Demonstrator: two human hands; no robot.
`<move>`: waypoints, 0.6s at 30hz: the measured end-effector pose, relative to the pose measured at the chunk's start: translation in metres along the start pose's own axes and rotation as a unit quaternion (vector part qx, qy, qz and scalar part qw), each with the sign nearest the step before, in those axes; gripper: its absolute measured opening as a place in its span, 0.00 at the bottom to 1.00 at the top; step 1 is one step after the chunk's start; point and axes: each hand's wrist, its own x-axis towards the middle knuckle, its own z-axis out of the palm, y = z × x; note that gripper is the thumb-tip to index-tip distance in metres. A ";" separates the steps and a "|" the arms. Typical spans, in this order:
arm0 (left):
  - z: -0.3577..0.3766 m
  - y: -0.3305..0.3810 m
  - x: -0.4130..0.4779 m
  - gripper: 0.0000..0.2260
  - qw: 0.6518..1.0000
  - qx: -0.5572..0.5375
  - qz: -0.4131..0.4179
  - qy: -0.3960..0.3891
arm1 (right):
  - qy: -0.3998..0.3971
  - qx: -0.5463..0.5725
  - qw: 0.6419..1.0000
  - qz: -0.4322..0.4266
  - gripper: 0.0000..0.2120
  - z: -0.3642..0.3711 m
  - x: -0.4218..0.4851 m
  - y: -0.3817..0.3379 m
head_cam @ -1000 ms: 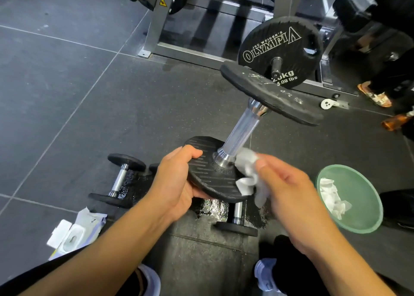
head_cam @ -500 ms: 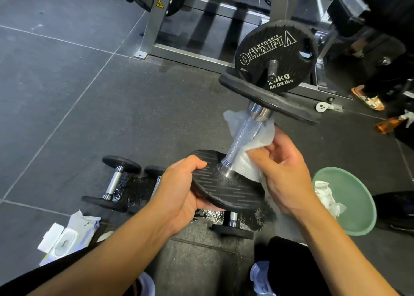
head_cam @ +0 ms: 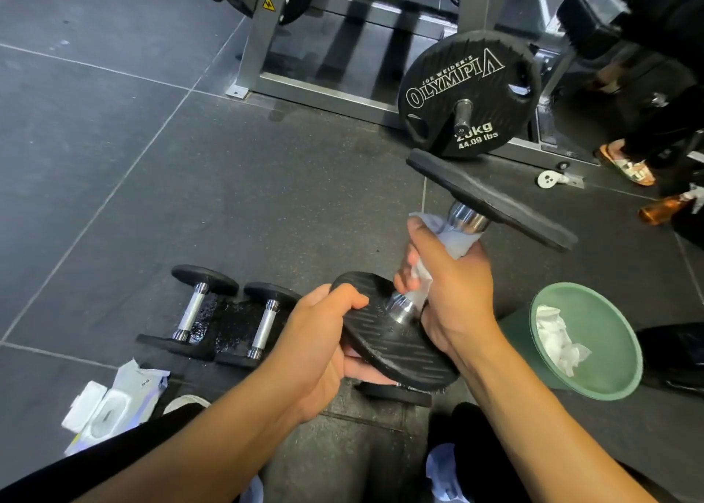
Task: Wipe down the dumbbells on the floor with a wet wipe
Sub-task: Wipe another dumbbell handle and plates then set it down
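Around the chrome handle of the raised black dumbbell, my right hand has just clenched the white wet wipe; my left hand still grips the lower head, so I judge handle-wiping is beginning.

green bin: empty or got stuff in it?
Partly full: crumpled white wipes lie inside the green bin; most of its inner wall shows bare.

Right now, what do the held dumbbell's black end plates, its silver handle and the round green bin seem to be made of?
Black ribbed end plate: probably rubber or rubber-coated, matt with moulded ridges.
Silver handle: metal, likely chromed steel; its collars are mirror-bright with sharp reflections.
Round green bin: looks like plastic, with a smooth, even colour and a soft sheen, though I cannot be sure.
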 end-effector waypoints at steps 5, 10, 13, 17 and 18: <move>0.001 -0.004 -0.003 0.12 0.997 -0.016 -0.067 -0.047 | -0.280 0.076 0.945 0.147 0.20 -0.026 0.026 -0.013; -0.003 -0.006 -0.001 0.12 0.993 0.037 -0.080 -0.076 | -0.417 0.100 0.884 0.188 0.22 -0.043 0.031 -0.013; -0.003 -0.004 -0.002 0.11 0.998 0.002 -0.030 -0.064 | -0.257 0.035 0.955 0.142 0.18 -0.026 0.024 -0.017; 0.005 -0.015 -0.002 0.10 0.998 0.008 0.062 0.005 | 0.093 0.019 0.993 0.063 0.16 0.003 0.018 -0.007; 0.007 -0.019 0.000 0.10 0.996 0.029 0.083 0.028 | 0.147 0.014 0.987 0.058 0.15 0.006 0.017 -0.003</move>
